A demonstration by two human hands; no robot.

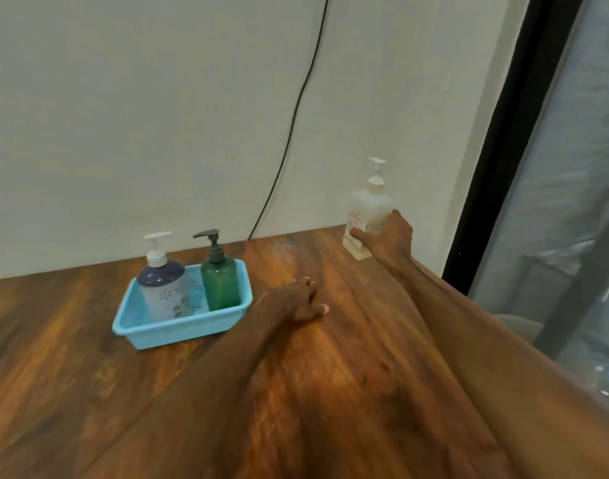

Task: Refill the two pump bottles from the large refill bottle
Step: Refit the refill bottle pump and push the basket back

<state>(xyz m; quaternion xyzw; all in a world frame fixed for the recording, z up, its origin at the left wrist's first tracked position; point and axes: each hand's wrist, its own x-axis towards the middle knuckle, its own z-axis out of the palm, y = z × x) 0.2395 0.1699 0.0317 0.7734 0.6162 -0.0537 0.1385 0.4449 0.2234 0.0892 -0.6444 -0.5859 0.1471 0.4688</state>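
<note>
A light blue tray (151, 335) on the wooden table holds two upright pump bottles: a white and dark blue bottle (164, 288) on the left and a green bottle (221, 281) on the right. At the table's far right corner stands the large clear refill bottle (368, 205) with a white pump. My right hand (387, 238) is wrapped around its lower half. My left hand (301, 299) rests flat on the table just right of the tray, fingers spread, holding nothing.
The wooden table (330, 375) meets a pale wall at the back. A black cable (296, 112) runs down the wall behind the table. A dark window frame (503, 150) stands close to the right of the refill bottle.
</note>
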